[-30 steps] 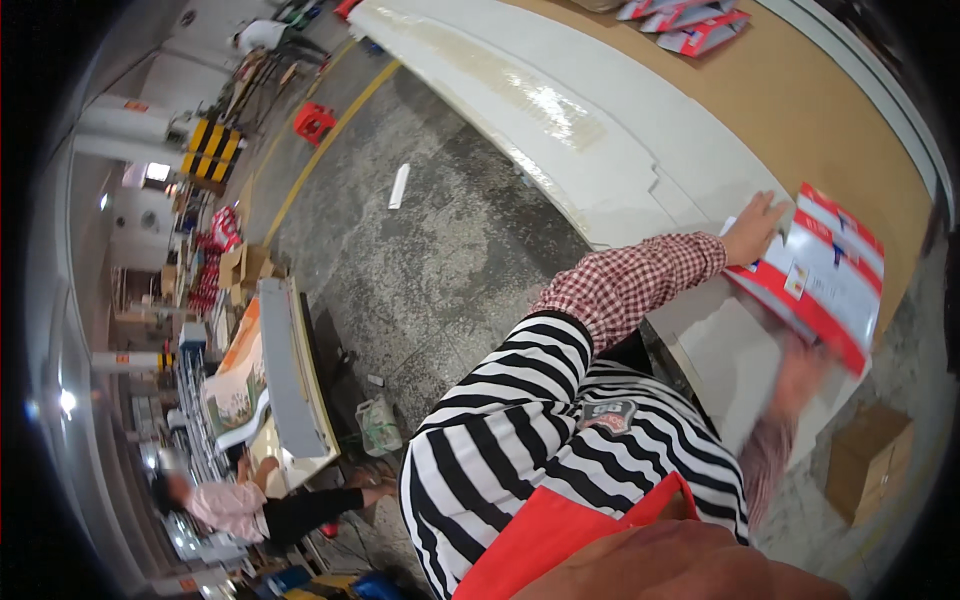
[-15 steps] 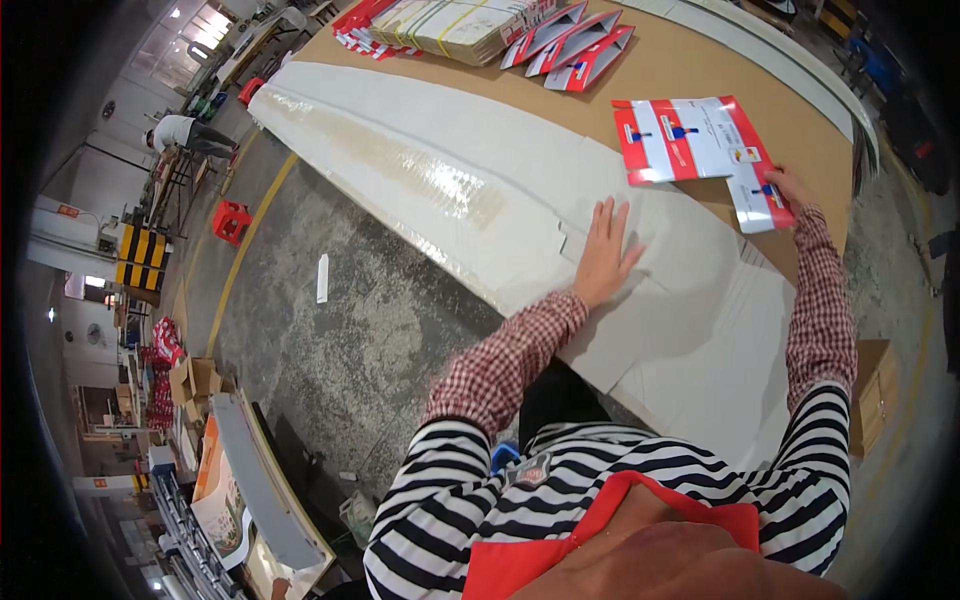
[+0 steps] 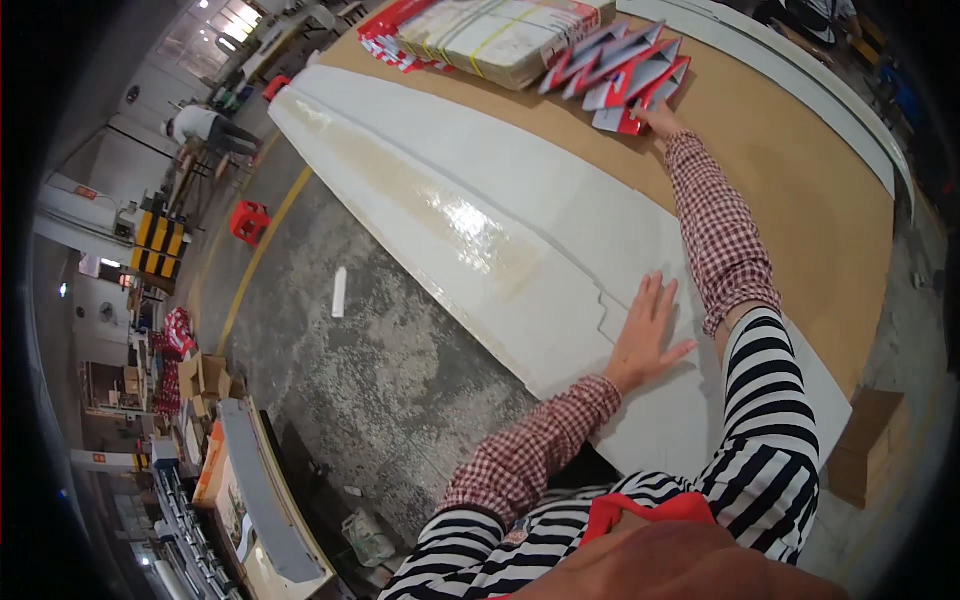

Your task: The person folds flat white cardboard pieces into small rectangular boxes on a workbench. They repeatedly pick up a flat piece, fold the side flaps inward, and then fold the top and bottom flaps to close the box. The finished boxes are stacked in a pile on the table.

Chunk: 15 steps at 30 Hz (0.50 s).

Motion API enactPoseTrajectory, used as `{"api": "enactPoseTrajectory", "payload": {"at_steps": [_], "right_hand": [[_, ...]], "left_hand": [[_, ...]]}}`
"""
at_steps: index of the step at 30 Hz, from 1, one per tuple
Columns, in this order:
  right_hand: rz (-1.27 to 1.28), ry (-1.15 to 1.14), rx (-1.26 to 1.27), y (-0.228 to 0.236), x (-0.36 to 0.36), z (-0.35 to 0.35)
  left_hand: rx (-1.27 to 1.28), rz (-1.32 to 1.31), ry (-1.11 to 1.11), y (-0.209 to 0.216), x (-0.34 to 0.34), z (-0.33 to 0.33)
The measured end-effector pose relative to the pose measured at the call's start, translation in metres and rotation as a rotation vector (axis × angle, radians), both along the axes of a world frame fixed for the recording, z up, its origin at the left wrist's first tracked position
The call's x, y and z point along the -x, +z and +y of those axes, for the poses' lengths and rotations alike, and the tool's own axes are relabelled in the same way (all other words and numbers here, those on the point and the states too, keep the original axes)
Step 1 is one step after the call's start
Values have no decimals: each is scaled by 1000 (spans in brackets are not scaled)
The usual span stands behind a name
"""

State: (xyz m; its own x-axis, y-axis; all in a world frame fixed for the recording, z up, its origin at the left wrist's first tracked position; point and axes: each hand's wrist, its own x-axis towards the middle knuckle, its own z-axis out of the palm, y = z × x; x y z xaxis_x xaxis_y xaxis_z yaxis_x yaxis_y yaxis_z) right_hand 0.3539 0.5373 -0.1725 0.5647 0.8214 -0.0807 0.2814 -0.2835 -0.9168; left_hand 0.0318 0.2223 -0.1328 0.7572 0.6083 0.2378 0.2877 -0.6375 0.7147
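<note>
My left hand [image 3: 645,338] lies flat with its fingers spread on the white sheet [image 3: 560,210] that covers the near side of the table. Stretched out to the far right, my right hand [image 3: 660,118] grips a folded red-and-white printed card [image 3: 617,121]. This card is at the near end of a row of similar folded cards [image 3: 603,55], which stand tented side by side. Motion blurs the row a little, and the fingertips are partly hidden against the card.
Left of the row sits a strapped stack of flat cardboard [image 3: 500,42], with red-and-white pieces [image 3: 400,30] beside it. Brown board [image 3: 790,180] covers the table's far part. An open carton [image 3: 868,450] is on the floor at right. A red stool [image 3: 249,222] and another person [image 3: 205,128] are far left.
My right hand has carried the printed card left and away from me to the row, and the card is now folded. My left hand still rests on the white sheet.
</note>
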Motion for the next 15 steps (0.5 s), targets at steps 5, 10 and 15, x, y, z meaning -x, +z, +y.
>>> {"api": "enactPoseTrajectory", "payload": {"at_steps": [5, 10, 15], "right_hand": [[-52, -18, -97, 28, 16, -163], [-637, 401, -24, 64, 82, -513], [-805, 541, 558, 91, 157, -757]], "left_hand": [[-53, -11, 32, 1, 1, -1], [-126, -69, 19, -1, -4, -16], [-195, -68, 6, -18, -14, -15]]}}
